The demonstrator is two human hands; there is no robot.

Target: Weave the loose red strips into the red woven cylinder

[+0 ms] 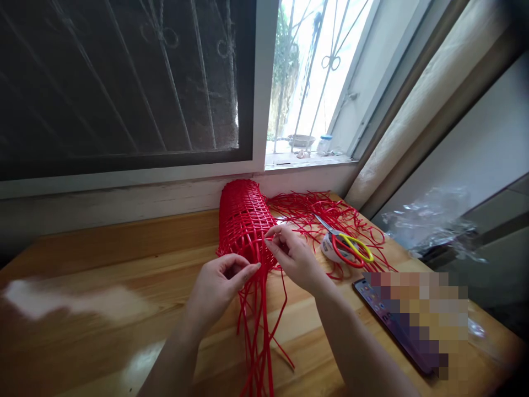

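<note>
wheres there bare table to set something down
The widest bare patch of table is left of the red weaving and left hand, below the window. A narrow gap lies between the right forearm and the phone. It's crowded right of the weaving, with loose red strips and scissors, and between the forearms, where more red strips trail.
</note>
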